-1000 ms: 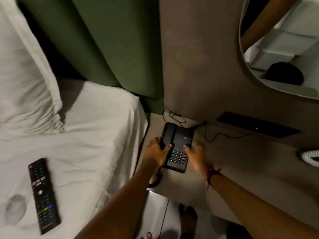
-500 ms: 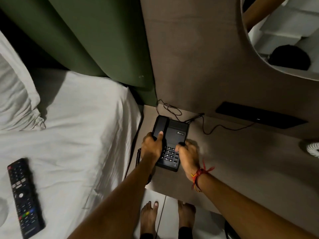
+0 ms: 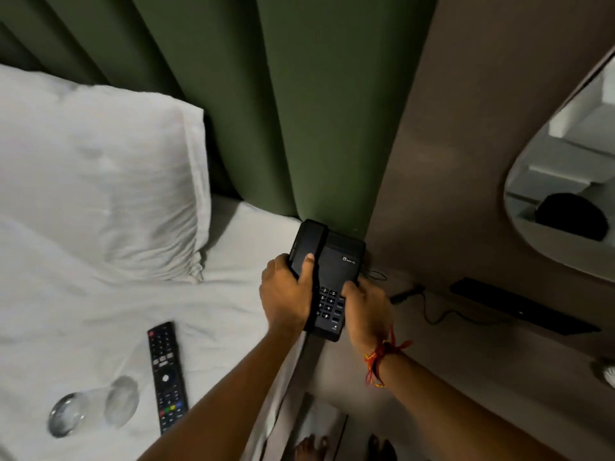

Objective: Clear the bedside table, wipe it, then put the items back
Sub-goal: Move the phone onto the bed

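step: clearing | we've got the phone clamped in both hands, left hand over the handset, right hand on the keypad side, held over the bed edge | next: probably set it down near the remote, mind the cord

I see both hands gripping a black telephone, raised over the seam between the bed and the counter. My left hand clamps the handset side, thumb on top; my right hand holds the keypad side. On the bed's near edge lie a remote and, just beside it, a toppled glass. A pillow lies at the head end.
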